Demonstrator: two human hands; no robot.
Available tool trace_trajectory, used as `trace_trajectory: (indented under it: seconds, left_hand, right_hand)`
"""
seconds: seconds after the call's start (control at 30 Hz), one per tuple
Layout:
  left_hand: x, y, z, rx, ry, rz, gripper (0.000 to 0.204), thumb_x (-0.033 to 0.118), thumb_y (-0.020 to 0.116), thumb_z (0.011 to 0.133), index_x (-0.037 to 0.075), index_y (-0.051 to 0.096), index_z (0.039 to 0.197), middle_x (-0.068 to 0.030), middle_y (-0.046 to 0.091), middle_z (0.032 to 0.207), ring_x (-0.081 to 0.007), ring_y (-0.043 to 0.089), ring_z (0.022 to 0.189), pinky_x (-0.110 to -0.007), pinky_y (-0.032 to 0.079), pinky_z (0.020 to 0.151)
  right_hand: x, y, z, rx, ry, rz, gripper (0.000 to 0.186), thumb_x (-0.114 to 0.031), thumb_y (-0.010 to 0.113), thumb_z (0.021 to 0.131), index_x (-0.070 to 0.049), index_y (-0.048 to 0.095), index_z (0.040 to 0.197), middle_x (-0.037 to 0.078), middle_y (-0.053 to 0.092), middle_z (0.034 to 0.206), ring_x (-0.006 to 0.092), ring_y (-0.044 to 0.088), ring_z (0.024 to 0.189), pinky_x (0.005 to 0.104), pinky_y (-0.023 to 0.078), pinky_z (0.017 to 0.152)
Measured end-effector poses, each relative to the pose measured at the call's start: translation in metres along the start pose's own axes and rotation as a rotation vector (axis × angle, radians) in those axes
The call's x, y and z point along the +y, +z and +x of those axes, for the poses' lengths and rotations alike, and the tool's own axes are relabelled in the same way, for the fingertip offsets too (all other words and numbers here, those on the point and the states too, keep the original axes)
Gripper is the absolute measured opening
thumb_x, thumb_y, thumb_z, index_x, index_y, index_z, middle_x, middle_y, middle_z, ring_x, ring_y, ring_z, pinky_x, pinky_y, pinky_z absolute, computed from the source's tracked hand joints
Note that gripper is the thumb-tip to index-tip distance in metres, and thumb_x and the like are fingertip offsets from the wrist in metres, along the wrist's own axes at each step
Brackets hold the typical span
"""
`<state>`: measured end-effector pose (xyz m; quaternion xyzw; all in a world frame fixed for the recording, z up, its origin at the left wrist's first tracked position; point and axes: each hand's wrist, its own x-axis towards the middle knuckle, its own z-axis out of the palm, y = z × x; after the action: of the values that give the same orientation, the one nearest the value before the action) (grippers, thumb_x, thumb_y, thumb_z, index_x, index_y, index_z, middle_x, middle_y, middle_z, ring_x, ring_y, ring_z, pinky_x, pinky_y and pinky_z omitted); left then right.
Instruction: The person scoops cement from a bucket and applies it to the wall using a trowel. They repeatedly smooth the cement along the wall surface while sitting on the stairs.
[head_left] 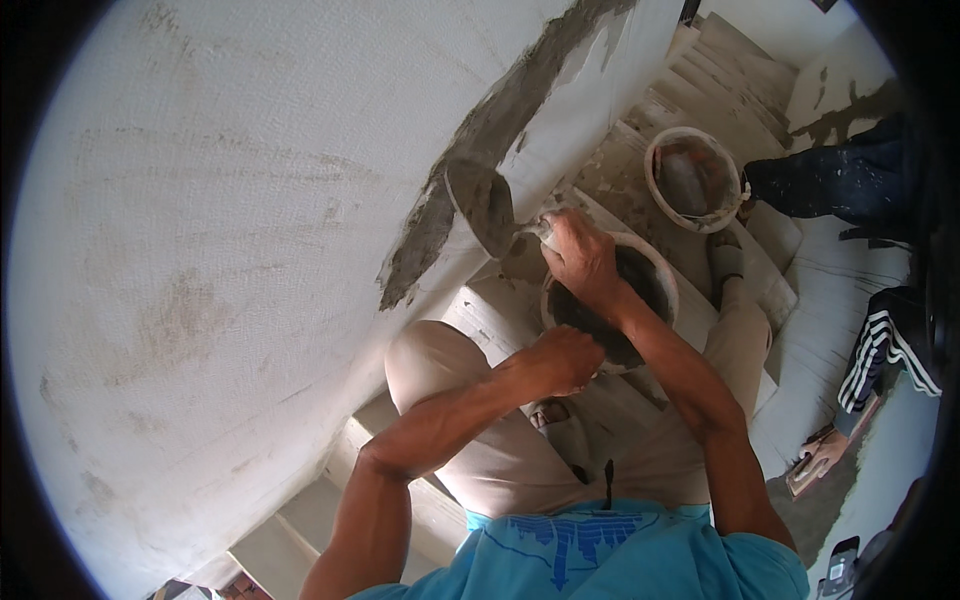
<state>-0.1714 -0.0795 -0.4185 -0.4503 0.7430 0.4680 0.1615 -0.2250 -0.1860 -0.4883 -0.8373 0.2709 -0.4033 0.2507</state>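
Observation:
My right hand (582, 255) is closed round the handle of a mortar-coated trowel (482, 208). The trowel's broad blade is against or very near the pale wall (250, 200), over a rough grey strip of wet mortar (478, 135) that runs diagonally up it. Under my forearms stands a bucket (667, 278) with dark grey mortar (640, 280) inside. At its near left rim my left hand (562, 362) is closed; whether it grips the rim or something else is hidden.
Beyond stands a second bucket (652, 165) with things inside. I am on mortar-spattered stairs (590, 215) that climb along the wall. At the right, a co-worker's hand (824, 455) holds a flat float (803, 478) on grey mortar; dark trousers (840, 175) show above.

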Motion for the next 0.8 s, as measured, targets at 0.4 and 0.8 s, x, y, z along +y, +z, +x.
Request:
trace_trajectory:
  seconds: [0.4, 0.8]
  left_hand:
    - [-0.007, 0.015, 0.005, 0.103, 0.022, 0.014, 0.017, 0.015, 0.065, 0.084, 0.001, 0.063, 0.092, -0.0182, 0.068, 0.087, -0.0367, 0.068, 0.084, -0.047, 0.054, 0.066]
    - [-0.005, -0.004, 0.014, -0.008, -0.011, 0.002, 0.023, 0.022, 0.062, 0.089, 0.002, 0.059, 0.098, -0.0196, 0.067, 0.094, -0.0385, 0.067, 0.089, -0.048, 0.054, 0.071]
  right_hand:
    - [0.027, -0.024, -0.013, 0.034, 0.216, 0.157, 0.03, -0.005, 0.069, 0.073, 0.0, 0.058, 0.1, 0.018, 0.063, 0.08, 0.0386, 0.062, 0.071, 0.0436, 0.05, 0.064]
    - [0.094, -0.022, 0.076, 0.352, 0.528, 0.027, 0.034, -0.005, 0.059, 0.077, 0.001, 0.043, 0.106, 0.023, 0.057, 0.078, 0.0462, 0.057, 0.071, 0.052, 0.046, 0.067]
